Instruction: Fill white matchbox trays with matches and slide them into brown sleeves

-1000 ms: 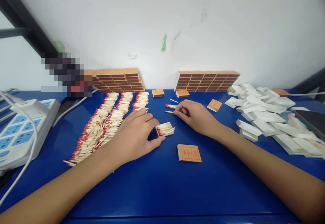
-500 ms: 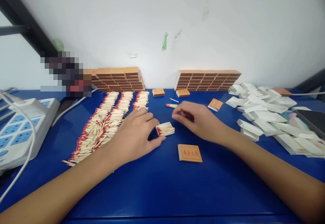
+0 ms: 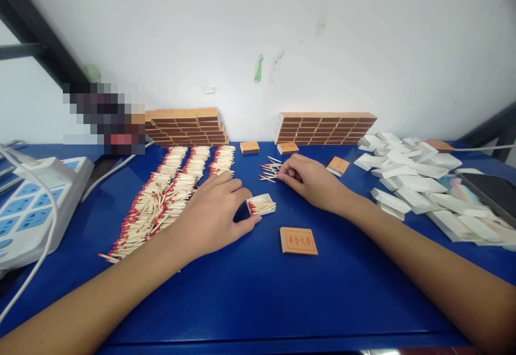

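My left hand [image 3: 220, 204] grips a small white matchbox tray [image 3: 271, 211] between its thumb and fingers. Red-tipped matches [image 3: 262, 205] lie inside the tray, some sticking up toward its right end. Just beyond, my right hand [image 3: 308, 180] is closed in a pinch at the ends of a few loose matches [image 3: 269, 168] on the table; how many it pinches is hidden. Nearer to me lies an orange matchbox sleeve [image 3: 299, 240] with red lettering. Long rows of matches [image 3: 161, 194] spread behind and left of my left hand.
Stacked matchboxes [image 3: 185, 128] and a second stack [image 3: 326, 128] stand against the wall. Several orange boxes [image 3: 250, 147] lie in front of them. White trays [image 3: 415, 175] are heaped at right, near a dark phone-like object [image 3: 492, 191]. A power strip [image 3: 44, 199] with cables occupies the left.
More loose matches now show fanned out by my right fingertips, where only a small cluster was visible before. My right hand has shifted slightly; my left hand keeps its hold on the tray.
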Available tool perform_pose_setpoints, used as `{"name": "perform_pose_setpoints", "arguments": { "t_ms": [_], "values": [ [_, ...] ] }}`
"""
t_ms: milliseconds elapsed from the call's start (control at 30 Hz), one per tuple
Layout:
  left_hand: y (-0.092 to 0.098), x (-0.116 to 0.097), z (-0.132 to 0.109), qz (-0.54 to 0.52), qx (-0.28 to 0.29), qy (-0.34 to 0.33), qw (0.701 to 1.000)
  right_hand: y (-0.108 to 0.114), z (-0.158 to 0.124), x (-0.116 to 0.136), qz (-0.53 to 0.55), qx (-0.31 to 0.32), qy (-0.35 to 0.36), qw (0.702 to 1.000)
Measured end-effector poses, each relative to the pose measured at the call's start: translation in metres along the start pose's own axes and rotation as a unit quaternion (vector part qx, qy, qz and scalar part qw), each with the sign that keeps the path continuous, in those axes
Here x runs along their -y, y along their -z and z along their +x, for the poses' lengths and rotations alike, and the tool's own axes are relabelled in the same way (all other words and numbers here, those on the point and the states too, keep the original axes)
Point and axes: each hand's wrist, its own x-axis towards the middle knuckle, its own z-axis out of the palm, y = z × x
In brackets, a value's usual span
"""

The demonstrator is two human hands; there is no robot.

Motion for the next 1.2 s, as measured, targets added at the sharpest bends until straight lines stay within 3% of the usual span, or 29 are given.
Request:
{"name": "perform_pose_setpoints", "arguments": {
  "t_ms": [233, 433, 900, 1067, 1200],
  "values": [
    [-0.001, -0.001, -0.001, -0.004, 0.007, 0.004, 1.0, 0.013, -0.01, 0.01, 0.013, 0.036, 0.031, 0.999],
    [-0.001, 0.0, -0.001, -0.001, 0.013, 0.006, 1.0, 0.005, -0.011, 0.011, 0.019, 0.045, 0.049, 0.998],
    [0.0, 0.001, 0.0, -0.001, 0.007, -0.002, 1.0, -0.006, -0.002, 0.02, 0.001, 0.02, -0.004, 1.0],
    [0.001, 0.0, 0.001, 0.001, 0.005, -0.004, 1.0, 0.002, -0.007, 0.018, 0.015, 0.025, 0.024, 0.999],
    [0.0, 0.0, -0.001, 0.009, 0.002, 0.003, 1.0, 0.013, -0.016, 0.03, 0.049, 0.04, 0.027, 0.998]
  ]
}}
